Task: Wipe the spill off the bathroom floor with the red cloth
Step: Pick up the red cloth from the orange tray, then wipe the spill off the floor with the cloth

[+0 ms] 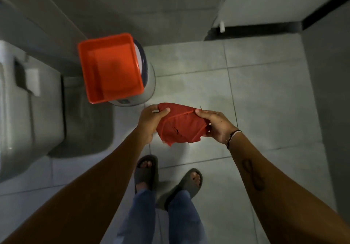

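Cloth is the centre of the scene: the red cloth hangs in the air between both hands, above the tiled floor and just nearer the person than the orange tub. The left hand pinches the cloth's left edge, thumb on top and fingers curled under the fabric. The right hand grips the right edge the same way, with the thumb pressed near a raised seam that runs across the cloth. The fabric is bunched and slightly stretched between the two grips, and a frayed corner droops from its lower edge.

The orange tub sits on top of a pale round bucket, which stands on the floor beyond the cloth. To the left of the tub is a grey toilet, with a darker mat on the floor beside its base. On the person's side of the cloth, two feet in dark slides stand on the tiles below blue trousers. A thin band circles the right wrist. Whether any spill lies on the floor cannot be told in the dim light.
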